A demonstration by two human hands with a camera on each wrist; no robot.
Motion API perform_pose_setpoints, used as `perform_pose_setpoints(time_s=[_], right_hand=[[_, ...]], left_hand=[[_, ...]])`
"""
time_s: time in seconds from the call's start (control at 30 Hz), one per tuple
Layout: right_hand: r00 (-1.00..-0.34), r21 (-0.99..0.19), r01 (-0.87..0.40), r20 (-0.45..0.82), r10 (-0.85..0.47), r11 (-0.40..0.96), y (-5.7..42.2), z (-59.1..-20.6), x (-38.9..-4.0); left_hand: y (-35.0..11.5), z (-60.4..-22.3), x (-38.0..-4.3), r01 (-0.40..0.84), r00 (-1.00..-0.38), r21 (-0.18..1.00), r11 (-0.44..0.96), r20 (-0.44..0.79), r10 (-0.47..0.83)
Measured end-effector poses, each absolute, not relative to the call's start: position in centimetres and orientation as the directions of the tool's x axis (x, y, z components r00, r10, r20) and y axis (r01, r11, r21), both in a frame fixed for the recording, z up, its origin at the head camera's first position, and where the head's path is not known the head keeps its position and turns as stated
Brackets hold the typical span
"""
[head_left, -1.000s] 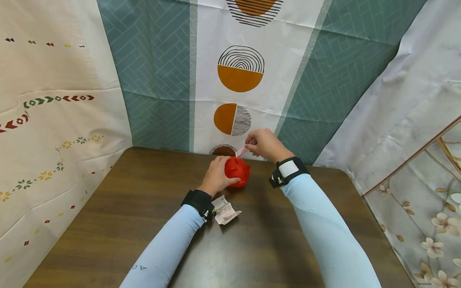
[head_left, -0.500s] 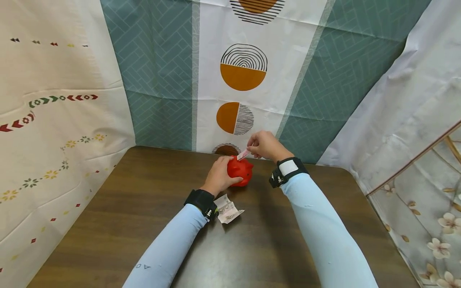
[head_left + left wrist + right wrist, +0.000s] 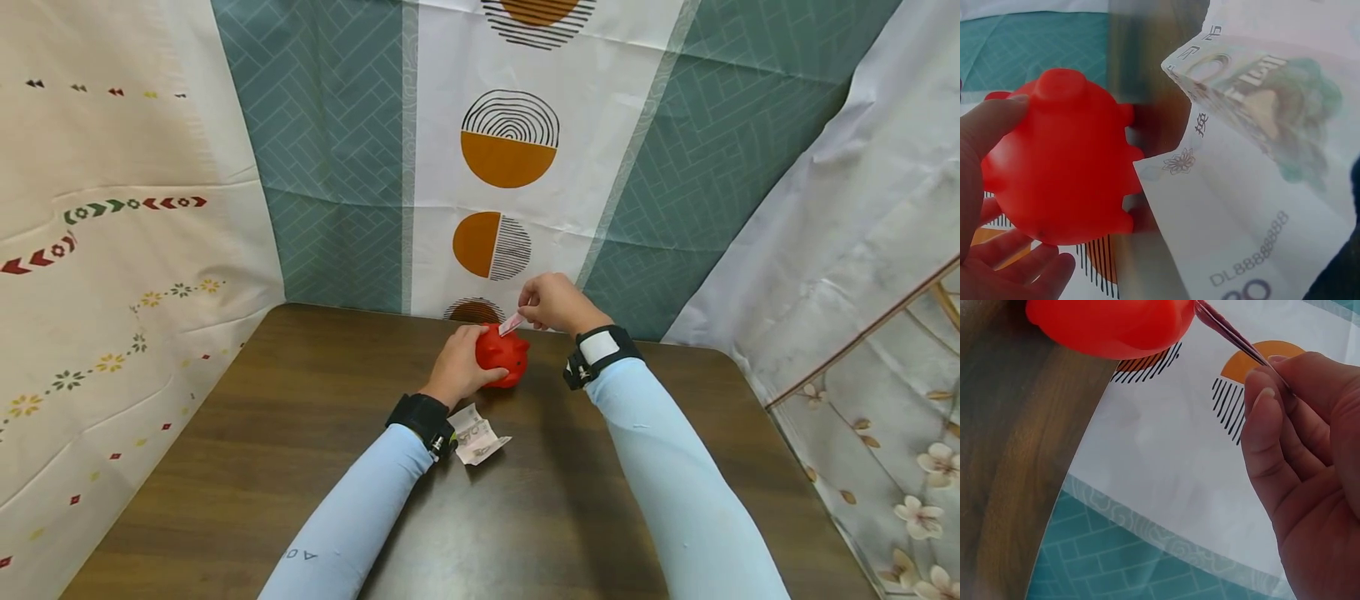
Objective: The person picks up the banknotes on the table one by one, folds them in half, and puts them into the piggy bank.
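A red piggy bank [image 3: 504,357] stands near the back edge of the table. My left hand [image 3: 459,367] grips it from the left, thumb and fingers curled round its body; the left wrist view shows the piggy bank [image 3: 1066,162] between thumb and fingers. Above it, my right hand [image 3: 551,302] pinches a folded pink banknote [image 3: 512,323] between thumb and fingertips. In the right wrist view the folded banknote [image 3: 1235,336] slants from the fingertips to the top of the piggy bank, its far end right at the surface. Another, creased banknote [image 3: 477,437] lies on the table by my left wrist.
The brown wooden table [image 3: 247,433] extends toward me and to both sides. Behind it hangs a patterned cloth [image 3: 330,167] in teal and white, close to the table's back edge. A floral cloth [image 3: 885,467] hangs at the right.
The folded banknote in my right hand has come lower against the top of the piggy bank. My left hand keeps its grip. The head view has shifted slightly.
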State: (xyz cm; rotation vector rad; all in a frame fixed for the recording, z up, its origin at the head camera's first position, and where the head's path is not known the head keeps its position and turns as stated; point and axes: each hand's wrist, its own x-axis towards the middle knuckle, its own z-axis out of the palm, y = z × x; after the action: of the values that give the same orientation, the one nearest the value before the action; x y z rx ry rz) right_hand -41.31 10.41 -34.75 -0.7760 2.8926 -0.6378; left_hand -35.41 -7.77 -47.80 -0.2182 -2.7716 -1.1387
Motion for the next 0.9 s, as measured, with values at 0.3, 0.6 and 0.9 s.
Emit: perform_pose_setpoints(time_s=[0.3,0.6,0.9], right_hand=[[-0.835,-0.331,-0.535,0.064,-0.547,0.778,9.8,-34.3,-41.6],[-0.801,-0.314,-0.581,0.057,-0.595,0.751,9.2,-34.0,-41.6],[-0.739,-0.306,-0.651,0.049,-0.672,0.695,8.4,-33.8,-41.5]], left_hand=[[-7.7,-47.6,-35.5,0.183,-0.981,0.691,0.699,0.176,0.083],[-7.7,-47.5,-35.5,0.18,-0.982,0.681,0.71,0.167,0.089],[-7.8,-47.5,-35.6,0.174,-0.984,0.69,0.703,0.154,0.092]])
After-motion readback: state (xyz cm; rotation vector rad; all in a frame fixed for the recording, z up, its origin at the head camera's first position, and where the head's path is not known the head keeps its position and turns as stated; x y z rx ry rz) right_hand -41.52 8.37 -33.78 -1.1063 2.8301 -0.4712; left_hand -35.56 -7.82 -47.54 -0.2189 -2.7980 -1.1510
